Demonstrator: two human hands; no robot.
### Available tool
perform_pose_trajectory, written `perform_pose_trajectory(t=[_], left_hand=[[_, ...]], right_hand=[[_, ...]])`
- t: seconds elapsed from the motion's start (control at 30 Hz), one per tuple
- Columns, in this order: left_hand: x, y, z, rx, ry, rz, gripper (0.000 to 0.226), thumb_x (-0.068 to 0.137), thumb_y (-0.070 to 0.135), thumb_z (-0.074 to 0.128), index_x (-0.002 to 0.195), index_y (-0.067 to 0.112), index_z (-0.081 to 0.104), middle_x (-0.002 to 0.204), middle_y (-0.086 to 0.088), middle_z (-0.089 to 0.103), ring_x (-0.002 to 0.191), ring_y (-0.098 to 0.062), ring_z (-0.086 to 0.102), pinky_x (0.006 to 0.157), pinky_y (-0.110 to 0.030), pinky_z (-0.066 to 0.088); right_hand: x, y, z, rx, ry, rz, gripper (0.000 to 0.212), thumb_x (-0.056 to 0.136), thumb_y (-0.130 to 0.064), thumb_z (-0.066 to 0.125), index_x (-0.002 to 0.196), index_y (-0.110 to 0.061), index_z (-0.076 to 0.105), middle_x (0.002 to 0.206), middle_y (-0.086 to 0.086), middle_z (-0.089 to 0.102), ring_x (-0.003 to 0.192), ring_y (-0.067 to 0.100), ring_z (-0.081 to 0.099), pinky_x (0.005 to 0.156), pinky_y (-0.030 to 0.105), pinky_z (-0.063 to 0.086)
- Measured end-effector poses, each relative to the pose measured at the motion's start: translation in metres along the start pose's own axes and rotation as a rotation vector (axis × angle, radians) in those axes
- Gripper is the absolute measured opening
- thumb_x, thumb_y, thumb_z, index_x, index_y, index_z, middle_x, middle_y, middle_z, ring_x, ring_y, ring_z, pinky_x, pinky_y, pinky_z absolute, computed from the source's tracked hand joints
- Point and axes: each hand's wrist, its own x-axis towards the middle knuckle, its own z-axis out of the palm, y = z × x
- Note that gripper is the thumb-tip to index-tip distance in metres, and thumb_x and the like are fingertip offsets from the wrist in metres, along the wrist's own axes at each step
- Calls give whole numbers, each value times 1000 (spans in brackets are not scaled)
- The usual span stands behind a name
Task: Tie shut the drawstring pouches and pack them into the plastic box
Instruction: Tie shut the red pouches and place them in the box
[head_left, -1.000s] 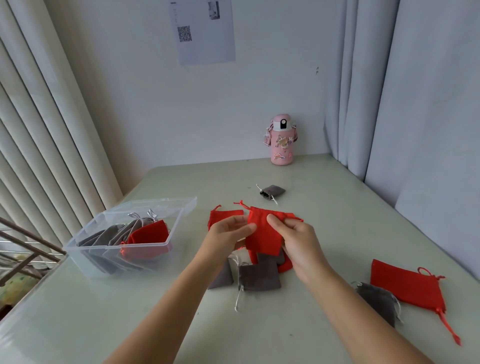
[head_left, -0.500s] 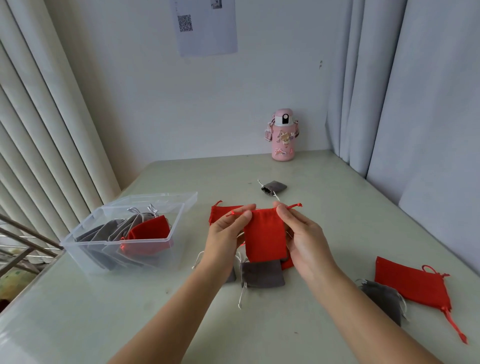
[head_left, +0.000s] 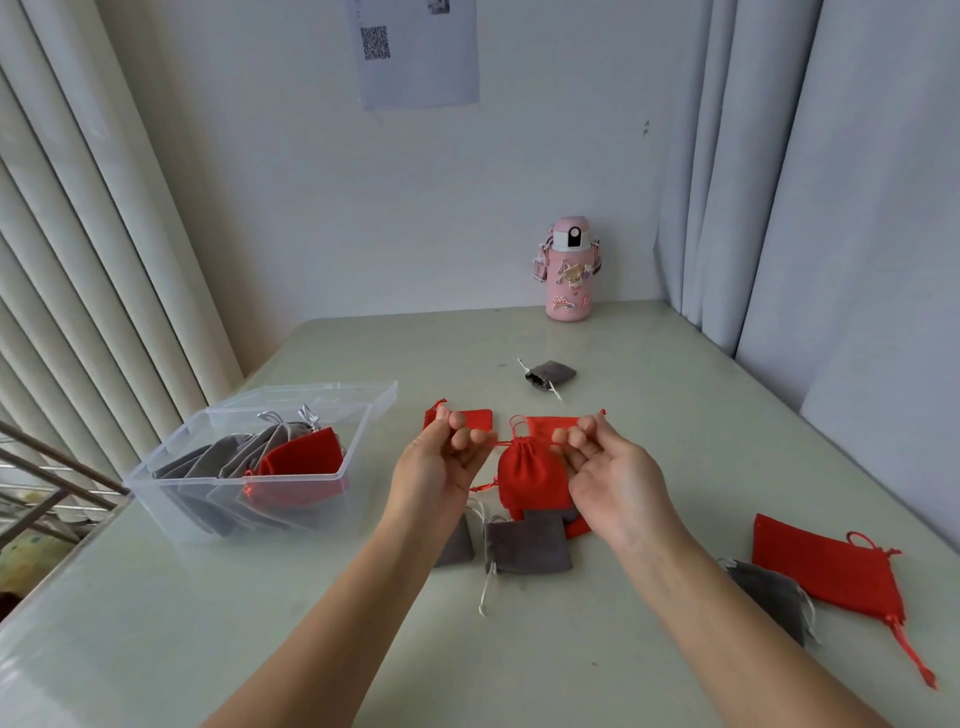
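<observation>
Right now the left hand (head_left: 441, 462) and the right hand (head_left: 608, 478) each pinch one end of the thin red string (head_left: 497, 443). The red pouch (head_left: 530, 478) hangs between them, over a small heap of grey pouches (head_left: 527, 545) on the tabletop (head_left: 675, 415). Both grips are clamped on the string, with the fingers curled. The mouth of the pouch looks bunched tight, but no knot shows yet.

A few things could go wrong. The string is thin and smooth, so it could slip out of a grip, and then the pouch would drop onto the heap. If the hands let the string go slack before a knot is made, the mouth may open again. If they pull too hard, the string might snap or come out of its hem. The loose strings of the grey pouches lie just under it at 6 o'clock and could get caught up in the knot.

The plastic box (head_left: 234, 512) sits at 9 o'clock from the pouch, with several pouches inside. A careless toss could miss it or land on the rim.
</observation>
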Motion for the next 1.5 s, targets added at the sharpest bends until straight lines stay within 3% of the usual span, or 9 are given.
perform_pose_trajectory(t=[0.13,0.33,0.5,0.63,0.8,1.0,1.1,1.3,1.5], left_hand=[[-3,0,6,34,18,-8,34,103,16,34,72,9,46,44,6,25,39,-7,34,54,-22,53],[-12,3,0,240,-126,5,29,95,22,43,79,4,58,48,7,25,40,-5,30,49,-20,46],[-15,-1,-5,497,-135,62,27,83,26,57,84,4,72,51,4,41,42,-5,35,48,-17,41],[-18,-6,0,677,-151,127,29,94,12,52,70,2,65,49,2,48,41,-7,39,48,-18,41],[-21,-8,3,713,-211,108,23,89,4,51,67,1,57,50,0,40,48,-12,34,56,-26,37],[-28,-6,6,715,-348,153,36,83,32,61,66,0,62,55,4,42,63,-21,30,64,-33,28],[-28,-9,7,699,-270,219,58,87,37,62,68,-17,51,50,5,36,55,-15,29,59,-30,28],[-21,-7,6,547,-133,170,39,85,27,56,76,-10,64,53,0,41,49,-9,35,53,-18,40],[-20,2,5,415,-173,94,27,80,28,57,60,17,69,57,3,54,51,-6,47,57,-17,44]], right_hand=[[1,-7,-3,-39,-88,-37,33,100,-18,38,69,-13,46,48,-4,30,48,12,39,65,26,37],[-9,-10,7,-376,-174,-185,34,100,-13,40,67,-6,46,48,-5,32,48,11,27,55,24,28],[-16,-3,9,-833,-345,-349,29,100,-3,38,79,-6,58,58,-1,44,51,8,37,55,15,37],[-17,3,5,-1179,-439,-576,30,93,-1,55,98,-25,73,77,-9,59,60,5,52,62,26,50],[-15,8,2,-1198,-432,-646,24,86,-8,66,105,-20,74,91,0,55,83,5,57,75,15,47],[-12,7,0,-1261,-398,-767,26,89,-22,63,113,-29,69,90,-15,44,76,13,60,75,30,56],[-12,10,1,-1287,-401,-807,25,90,-24,61,113,-21,71,90,-11,44,76,10,58,72,25,54],[-14,9,2,-1281,-358,-727,41,89,-5,63,122,-29,63,101,-3,50,74,10,54,77,14,46],[-11,12,3,-1099,-298,-445,12,89,-16,66,86,-28,69,79,-6,65,66,11,60,71,27,49]])
